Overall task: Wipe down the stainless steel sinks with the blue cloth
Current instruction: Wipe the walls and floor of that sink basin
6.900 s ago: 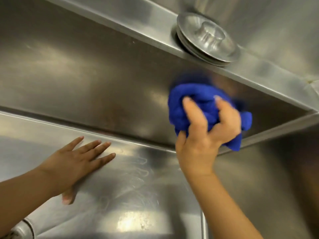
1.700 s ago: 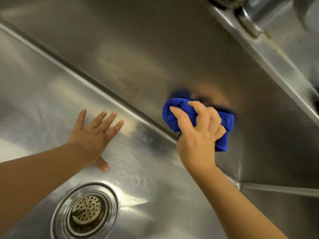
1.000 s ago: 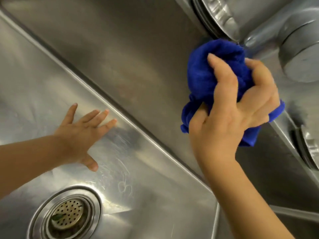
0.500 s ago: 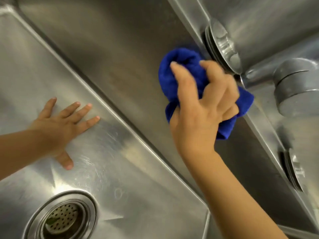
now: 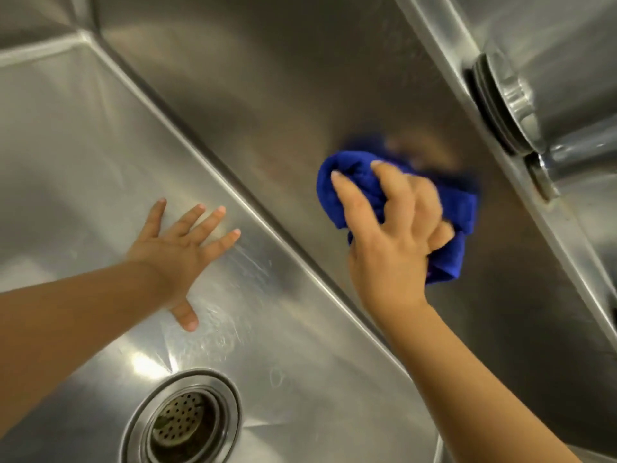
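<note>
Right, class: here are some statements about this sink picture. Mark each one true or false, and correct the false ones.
1. The right hand grips the cloth. True.
2. The cloth lies over the drain. False: it is against the sink wall, apart from the drain.
3. The left hand rests flat, fingers spread, on the sink floor. True.
4. The left hand holds a sponge. False: it holds nothing.
</note>
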Available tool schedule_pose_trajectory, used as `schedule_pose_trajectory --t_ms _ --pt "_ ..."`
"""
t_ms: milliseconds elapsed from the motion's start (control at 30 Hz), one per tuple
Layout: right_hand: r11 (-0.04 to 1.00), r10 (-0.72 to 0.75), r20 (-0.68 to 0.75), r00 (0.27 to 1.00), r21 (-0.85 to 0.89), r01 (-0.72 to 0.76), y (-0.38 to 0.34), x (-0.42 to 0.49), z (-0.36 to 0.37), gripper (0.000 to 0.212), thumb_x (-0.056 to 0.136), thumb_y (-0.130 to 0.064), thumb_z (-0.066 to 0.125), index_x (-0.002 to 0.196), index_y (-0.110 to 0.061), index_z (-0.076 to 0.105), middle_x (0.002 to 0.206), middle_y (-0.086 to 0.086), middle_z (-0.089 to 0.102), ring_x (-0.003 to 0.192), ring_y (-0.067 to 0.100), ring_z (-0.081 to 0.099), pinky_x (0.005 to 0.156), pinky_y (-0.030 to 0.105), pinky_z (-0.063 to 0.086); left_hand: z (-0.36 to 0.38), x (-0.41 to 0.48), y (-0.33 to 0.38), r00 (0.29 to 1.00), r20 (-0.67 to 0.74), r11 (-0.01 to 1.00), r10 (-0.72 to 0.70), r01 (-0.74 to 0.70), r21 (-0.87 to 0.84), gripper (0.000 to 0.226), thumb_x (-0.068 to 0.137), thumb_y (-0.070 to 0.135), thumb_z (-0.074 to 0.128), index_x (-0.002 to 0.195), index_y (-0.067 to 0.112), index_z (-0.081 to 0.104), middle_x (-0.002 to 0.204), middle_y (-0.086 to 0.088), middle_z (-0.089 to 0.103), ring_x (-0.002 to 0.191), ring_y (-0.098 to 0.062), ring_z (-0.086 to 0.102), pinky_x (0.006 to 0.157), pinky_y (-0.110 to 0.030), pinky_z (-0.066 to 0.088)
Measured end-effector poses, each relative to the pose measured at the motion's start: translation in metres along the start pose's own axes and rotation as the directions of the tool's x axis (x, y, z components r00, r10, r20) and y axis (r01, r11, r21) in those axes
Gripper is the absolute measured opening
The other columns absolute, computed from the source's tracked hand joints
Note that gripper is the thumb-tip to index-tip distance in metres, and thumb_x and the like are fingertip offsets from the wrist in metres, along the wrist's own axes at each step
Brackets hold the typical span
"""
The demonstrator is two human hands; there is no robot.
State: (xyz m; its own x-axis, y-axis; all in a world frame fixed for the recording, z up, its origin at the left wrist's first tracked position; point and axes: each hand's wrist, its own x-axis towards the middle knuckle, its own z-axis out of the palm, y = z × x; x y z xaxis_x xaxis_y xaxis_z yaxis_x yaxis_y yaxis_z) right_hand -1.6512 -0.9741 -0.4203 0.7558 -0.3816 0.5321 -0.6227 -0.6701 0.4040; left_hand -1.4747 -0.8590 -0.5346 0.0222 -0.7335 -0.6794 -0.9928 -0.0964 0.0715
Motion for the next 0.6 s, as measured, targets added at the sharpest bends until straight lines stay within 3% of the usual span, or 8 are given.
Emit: schedule_pose_trajectory --t_ms 67,100,167,233,433,600 --pt "0.988 -0.144 0.167 0.975 -0.029 0.151 -0.007 -0.032 0.026 0.057 0.069 0.008 0.054 0.112 -0.025 0.071 0.127 0.005 0.036 0.111 0.029 0.038 0.059 0.038 0.040 0.001 0.002 0.000 1.000 -0.010 1.000 0.000 0.000 0.006 0.137 0.063 0.077 0.064 0.134 0.031 -0.044 0.143 -0.008 -0.049 0.138 -0.031 -0.035 0.107 -0.063 -0.016" --pt "0.977 -0.203 0.274 0.940 -0.012 0.215 -0.010 -0.048 0.035 0.056 0.060 0.004 0.064 0.108 -0.024 0.072 0.127 0.005 0.036 0.110 0.029 0.038 0.057 0.037 0.043 0.002 0.003 0.000 1.000 -0.011 1.000 0.000 0.000 0.007 0.137 0.063 0.077 0.064 0.136 0.030 -0.042 0.143 -0.009 -0.049 0.138 -0.031 -0.035 0.107 -0.063 -0.016" --pt "0.975 -0.215 0.472 0.855 0.055 0.215 -0.018 -0.066 0.041 0.077 0.025 0.002 0.084 0.098 -0.022 0.074 0.124 0.005 0.038 0.111 0.028 0.039 0.059 0.038 0.047 0.003 0.005 0.002 1.000 -0.016 1.000 -0.001 0.001 0.004 0.138 0.064 0.075 0.066 0.138 0.029 -0.041 0.144 -0.009 -0.049 0.138 -0.032 -0.035 0.107 -0.063 -0.015" --pt "0.986 -0.161 0.548 0.821 0.065 0.151 -0.023 -0.065 0.039 0.090 0.009 0.000 0.086 0.095 -0.022 0.073 0.123 0.006 0.039 0.110 0.029 0.039 0.061 0.040 0.047 0.002 0.006 0.002 1.000 -0.027 1.000 -0.003 0.003 -0.002 0.138 0.065 0.074 0.067 0.138 0.029 -0.041 0.143 -0.010 -0.049 0.138 -0.032 -0.035 0.108 -0.063 -0.015" --pt "0.988 -0.136 0.441 0.887 -0.001 0.151 -0.057 -0.015 0.045 0.083 0.031 -0.009 0.083 0.111 -0.023 0.068 0.129 0.007 0.046 0.113 0.031 0.035 0.075 0.041 0.026 0.006 0.008 0.000 0.998 -0.058 1.000 -0.003 0.002 -0.022 0.140 0.062 0.074 0.069 0.136 0.032 -0.042 0.140 -0.007 -0.052 0.138 -0.031 -0.036 0.108 -0.063 -0.014" --pt "0.947 -0.224 0.509 0.831 -0.086 0.308 -0.038 -0.054 0.057 0.077 0.030 -0.008 0.083 0.105 -0.022 0.073 0.125 0.004 0.041 0.112 0.026 0.036 0.072 0.035 0.025 0.008 0.009 0.001 0.996 -0.089 1.000 -0.007 0.005 -0.016 0.140 0.059 0.076 0.069 0.139 0.034 -0.038 0.147 -0.006 -0.046 0.140 -0.029 -0.033 0.110 -0.062 -0.011"
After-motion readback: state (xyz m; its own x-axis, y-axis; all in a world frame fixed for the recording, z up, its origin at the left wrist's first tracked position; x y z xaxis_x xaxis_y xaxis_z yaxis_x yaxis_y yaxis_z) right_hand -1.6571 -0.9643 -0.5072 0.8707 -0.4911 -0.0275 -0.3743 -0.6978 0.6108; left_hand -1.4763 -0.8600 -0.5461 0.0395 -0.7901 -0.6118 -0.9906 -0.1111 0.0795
